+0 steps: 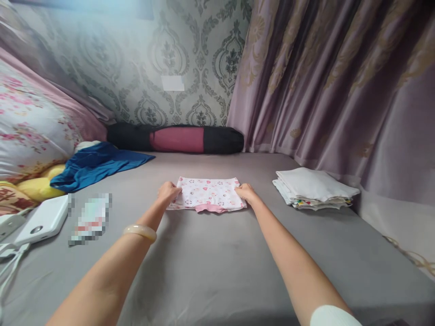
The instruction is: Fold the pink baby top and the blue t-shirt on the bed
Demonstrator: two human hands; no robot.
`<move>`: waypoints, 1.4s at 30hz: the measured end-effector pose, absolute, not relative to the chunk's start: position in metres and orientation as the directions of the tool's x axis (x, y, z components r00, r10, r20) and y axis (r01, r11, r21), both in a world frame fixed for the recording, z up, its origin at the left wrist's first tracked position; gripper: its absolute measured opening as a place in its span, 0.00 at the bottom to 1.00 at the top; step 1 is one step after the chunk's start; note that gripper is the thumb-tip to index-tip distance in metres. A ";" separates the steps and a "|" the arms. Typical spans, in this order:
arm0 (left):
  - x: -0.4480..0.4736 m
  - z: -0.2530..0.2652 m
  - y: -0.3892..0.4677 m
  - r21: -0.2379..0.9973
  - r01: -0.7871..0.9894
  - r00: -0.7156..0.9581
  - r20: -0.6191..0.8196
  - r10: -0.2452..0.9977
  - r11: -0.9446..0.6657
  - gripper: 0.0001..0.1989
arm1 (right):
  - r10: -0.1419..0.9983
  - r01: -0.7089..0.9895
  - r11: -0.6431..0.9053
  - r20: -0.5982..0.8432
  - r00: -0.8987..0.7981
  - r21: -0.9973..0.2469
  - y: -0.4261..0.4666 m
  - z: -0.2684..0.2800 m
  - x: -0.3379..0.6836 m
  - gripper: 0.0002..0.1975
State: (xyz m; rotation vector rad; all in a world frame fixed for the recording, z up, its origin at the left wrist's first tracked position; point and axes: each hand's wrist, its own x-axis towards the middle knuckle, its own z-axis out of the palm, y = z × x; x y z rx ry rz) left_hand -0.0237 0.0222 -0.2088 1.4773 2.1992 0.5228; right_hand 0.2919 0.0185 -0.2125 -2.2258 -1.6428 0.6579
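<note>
A small white garment point(209, 194) with a pink and red print lies folded into a wide rectangle on the grey bed sheet point(217, 253). A pink trimmed part, perhaps a neckline, pokes out at its near edge. My left hand point(167, 194) pinches the garment's left side, thumb on top. At the opposite side my right hand point(247, 193) grips the right edge in the same way. A pale bangle point(140, 232) circles my left wrist. Fingers beneath the cloth are hidden.
To the right sits a stack of folded white cloths point(314, 188). Leftward are a blue cloth point(98, 165), a white power bank point(45, 219) with cables, and a blurred-out item point(91, 219). A black and maroon roll point(176, 139) lies along the wall beside the purple curtain point(306, 81).
</note>
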 end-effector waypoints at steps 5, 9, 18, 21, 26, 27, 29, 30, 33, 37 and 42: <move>-0.024 -0.202 0.023 0.566 0.738 -0.333 -0.170 0.928 0.368 0.06 | 0.948 0.693 -0.319 -0.200 0.249 -0.646 0.017 -0.208 0.290 0.07; -0.027 -0.193 0.019 0.582 0.720 -0.322 -0.204 0.925 0.379 0.08 | 0.923 0.523 -0.384 -0.303 0.237 -0.761 0.016 -0.199 0.292 0.05; -0.040 -0.198 0.028 0.621 0.678 -0.299 -0.256 0.919 0.393 0.11 | 0.862 0.263 -0.507 -0.484 0.152 -0.821 0.009 -0.185 0.294 0.04; -0.042 -0.197 0.031 0.629 0.676 -0.276 -0.268 0.923 0.384 0.12 | 0.863 0.259 -0.505 -0.479 0.159 -0.823 0.008 -0.182 0.294 0.06; -0.041 -0.186 0.029 0.635 0.684 -0.244 -0.267 0.932 0.360 0.14 | 0.866 0.297 -0.499 -0.456 0.204 -0.814 0.004 -0.177 0.295 0.07; -0.040 -0.183 0.028 0.642 0.678 -0.242 -0.266 0.933 0.359 0.15 | 0.867 0.308 -0.498 -0.452 0.211 -0.811 0.003 -0.176 0.295 0.08; -0.037 -0.174 0.028 0.661 0.664 -0.239 -0.257 0.936 0.351 0.15 | 0.868 0.330 -0.496 -0.445 0.221 -0.803 0.001 -0.172 0.296 0.10; -0.035 -0.169 0.028 0.671 0.657 -0.233 -0.252 0.939 0.343 0.16 | 0.869 0.343 -0.494 -0.442 0.223 -0.799 0.001 -0.169 0.296 0.12; -0.025 -0.151 0.027 0.699 0.645 -0.206 -0.231 0.951 0.309 0.17 | 0.876 0.381 -0.482 -0.423 0.232 -0.789 0.002 -0.159 0.301 0.15; -0.005 -0.133 0.028 0.741 0.612 -0.179 -0.210 0.961 0.276 0.18 | 0.887 0.442 -0.461 -0.379 0.266 -0.770 0.009 -0.144 0.317 0.16; 0.038 -0.118 0.026 0.811 0.544 -0.108 -0.188 0.976 0.217 0.15 | 0.878 0.535 -0.474 -0.330 0.347 -0.699 0.015 -0.117 0.354 0.14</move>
